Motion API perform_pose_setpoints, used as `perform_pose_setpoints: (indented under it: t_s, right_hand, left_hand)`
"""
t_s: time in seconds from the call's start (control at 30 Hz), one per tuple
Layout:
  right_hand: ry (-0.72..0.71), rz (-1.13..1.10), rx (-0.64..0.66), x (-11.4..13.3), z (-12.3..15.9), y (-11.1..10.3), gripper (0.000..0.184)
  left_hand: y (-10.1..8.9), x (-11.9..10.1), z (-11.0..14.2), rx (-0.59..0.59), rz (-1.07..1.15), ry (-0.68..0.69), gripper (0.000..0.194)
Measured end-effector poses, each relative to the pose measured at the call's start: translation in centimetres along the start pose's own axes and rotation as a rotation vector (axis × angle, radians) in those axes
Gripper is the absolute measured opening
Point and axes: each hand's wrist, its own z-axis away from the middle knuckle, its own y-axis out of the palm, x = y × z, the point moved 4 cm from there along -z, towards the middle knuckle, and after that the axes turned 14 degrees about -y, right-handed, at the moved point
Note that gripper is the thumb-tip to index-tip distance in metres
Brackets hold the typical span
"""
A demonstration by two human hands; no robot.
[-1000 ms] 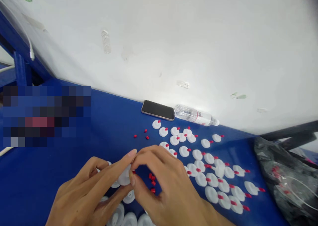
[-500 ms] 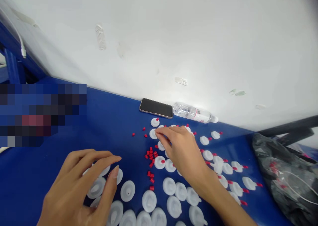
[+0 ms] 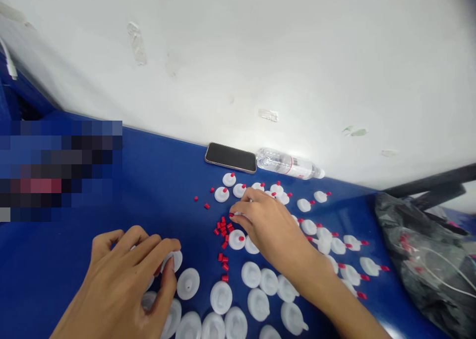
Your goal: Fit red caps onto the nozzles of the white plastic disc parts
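Observation:
My left hand (image 3: 126,279) is at the lower left with its fingers curled, thumb and forefinger closed on a white plastic disc (image 3: 174,260). Several more bare white discs (image 3: 221,297) lie beside and below it on the blue table (image 3: 159,180). Farther out, my right hand (image 3: 269,227) has its fingertips pinched together at the edge of a heap of small red caps (image 3: 223,228), with a red cap showing at the tips. Behind and to the right of this hand lie several white discs fitted with red caps (image 3: 372,267).
A dark phone (image 3: 230,157) and a clear water bottle (image 3: 286,164) lie against the white wall (image 3: 260,56) at the table's far edge. A black plastic bag (image 3: 420,249) with parts and a white cable sits at the right. A few loose red caps (image 3: 207,206) lie apart from the heap.
My hands were together over one disc; the right hand then reached out to the far discs and has drawn back to the red caps. The left hand has closed on a white disc.

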Motion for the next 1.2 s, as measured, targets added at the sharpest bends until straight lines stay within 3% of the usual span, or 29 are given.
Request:
perform_pose_setpoints:
  t_s: [0.23,0.4,0.57,0.8,1.03,1.2]
  right_hand:
    - [-0.030,0.096,-0.008,-0.3,-0.3,1.5,0.027]
    - [-0.065,0.171,-0.013,0.1,-0.4,1.5,0.028]
    - [-0.095,-0.095,-0.109,0.7,0.2,0.0,0.024]
    - [-0.207,-0.329,-0.218,2.2,1.1,-1.2,0.027]
    - [-0.255,-0.510,-0.259,4.1,0.9,-2.0,0.015]
    - [-0.298,-0.588,-0.272,5.0,0.9,-1.4,0.017]
  left_hand:
    - [0.3,0.5,0.1,-0.001,-0.044,0.071,0.017]
    - [0.5,0.7,0.1,0.005,-0.048,0.026,0.016]
    - [0.5,0.7,0.0,-0.012,-0.056,0.048,0.014]
    - [-0.1,0.7,0.9,-0.116,0.086,-0.075,0.015]
    - [-1.0,-0.3,0.1,-0.082,0.180,0.025,0.013]
    - [-1.3,-0.6,-0.2,-0.127,0.137,0.037,0.019]
